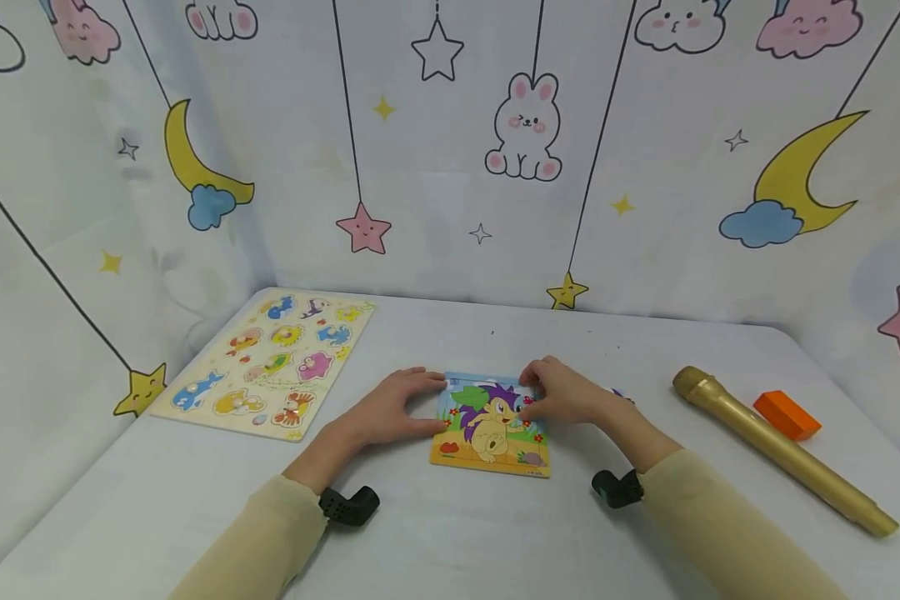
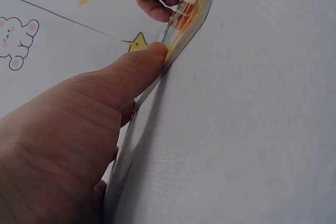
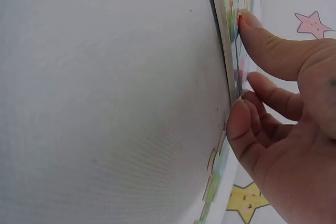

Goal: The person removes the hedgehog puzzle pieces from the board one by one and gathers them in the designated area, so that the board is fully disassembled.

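Observation:
A hedgehog jigsaw puzzle (image 1: 489,433) lies flat on the white table, with a purple-spined hedgehog on a blue, green and orange ground. My left hand (image 1: 393,408) rests along its left side, fingers fairly straight, the thumb (image 2: 152,53) touching the board's edge. At the upper right part, my right hand (image 1: 570,392) has bent fingers, and its thumb (image 3: 257,30) touches the picture. Its fingertips meet the puzzle's right side, hiding that corner. Behind the right wrist, a purple bit of a loose puzzle piece (image 1: 618,395) shows; loose pieces (image 3: 211,187) also appear in the right wrist view.
A cream board with sea-animal pictures (image 1: 262,362) lies at the back left. To the right are a gold microphone (image 1: 783,450) and an orange block (image 1: 787,415). A patterned curtain (image 1: 435,150) stands along the back and sides of the table.

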### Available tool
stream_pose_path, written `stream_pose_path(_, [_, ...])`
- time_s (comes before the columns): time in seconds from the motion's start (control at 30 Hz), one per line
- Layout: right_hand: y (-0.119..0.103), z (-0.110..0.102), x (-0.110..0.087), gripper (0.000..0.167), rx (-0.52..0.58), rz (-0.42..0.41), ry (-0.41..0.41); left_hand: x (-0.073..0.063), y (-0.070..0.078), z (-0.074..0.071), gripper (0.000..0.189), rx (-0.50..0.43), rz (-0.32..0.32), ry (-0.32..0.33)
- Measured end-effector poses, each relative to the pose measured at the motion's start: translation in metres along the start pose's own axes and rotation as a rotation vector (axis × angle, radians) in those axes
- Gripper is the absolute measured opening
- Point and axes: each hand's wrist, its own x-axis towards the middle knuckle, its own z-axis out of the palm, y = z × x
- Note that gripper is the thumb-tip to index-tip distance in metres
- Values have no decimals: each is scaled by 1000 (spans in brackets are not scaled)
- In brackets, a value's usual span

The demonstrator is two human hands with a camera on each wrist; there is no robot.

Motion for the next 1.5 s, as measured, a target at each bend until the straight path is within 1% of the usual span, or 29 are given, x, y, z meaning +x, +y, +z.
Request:
stream_pose_path(0.3, [-3, 1, 0, 52, -7, 14, 19, 0, 0, -1, 65, -4, -14, 3])
stream_pose_path(0.47, [-4, 2, 0, 52, -20, -15, 34, -1, 0, 0, 65, -8, -20, 2])
stream_pose_path(0.63, [-3, 2, -1, 51, 23, -31, 35, 0, 0, 0, 65, -10, -18, -2])
stream_pose_path(0.73, [-1, 1, -2, 45, 53, -40, 41, 0, 1, 0, 65, -12, -13, -4])
stream_pose_path(0.93, [5, -3, -4, 24, 88, -94, 99, 0, 1, 0, 64, -8, -9, 1])
stream_pose_path(1.03, [7, -7, -5, 21, 119, -115, 114, 0, 2, 0, 64, -18, -7, 4])
stream_pose_path(1.17, [9, -16, -9, 22, 167, -115, 123, -1, 4, -1, 63, -30, -5, 7])
stream_pose_path(1.3, [13, -26, -15, 23, 180, -106, 132, -1, 4, -1, 63, -25, -8, 6])
stream_pose_path(1.5, [25, -44, -30, 25, 182, -106, 146, -2, 6, -2, 64, -28, -9, 6])
